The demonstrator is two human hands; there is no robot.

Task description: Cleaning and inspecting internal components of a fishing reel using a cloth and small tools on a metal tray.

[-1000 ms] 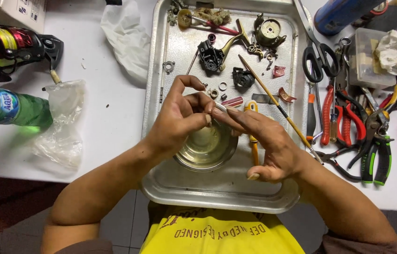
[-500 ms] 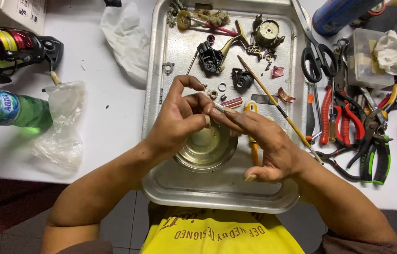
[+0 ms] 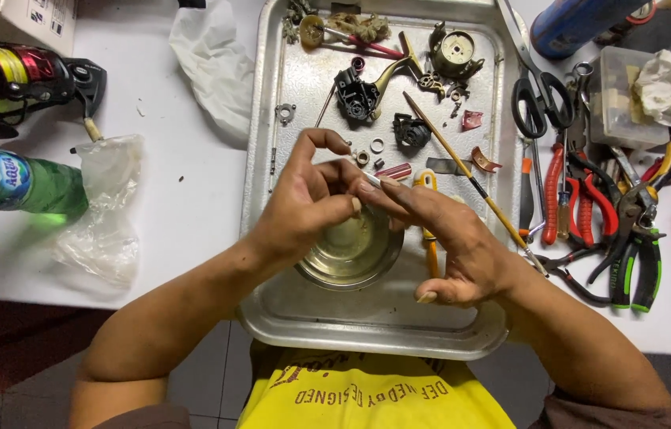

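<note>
My left hand (image 3: 308, 202) and my right hand (image 3: 447, 238) meet over a small round metal bowl (image 3: 351, 254) in a metal tray (image 3: 367, 318). Between the fingertips of both hands is a small pale rod-like part (image 3: 370, 180). My left thumb and fingers pinch one end, and my right index finger and thumb touch the other. My right hand's remaining fingers curl loosely. Dismantled fishing reel parts (image 3: 359, 95) and small rings (image 3: 377, 145) lie on the tray beyond my hands. A thin brush (image 3: 462, 171) lies slantwise across the tray.
A fishing reel (image 3: 26, 75) and a green bottle (image 3: 10, 179) sit at the left beside a clear plastic bag (image 3: 105, 214). Scissors (image 3: 538, 91), several pliers (image 3: 613, 214) and a plastic box with a rag (image 3: 641, 95) crowd the right. A yellow-handled tool (image 3: 428, 238) lies under my right hand.
Both hands stay over the bowl. The fingers have shifted slightly on the small part, with my right fingers a little more extended.
</note>
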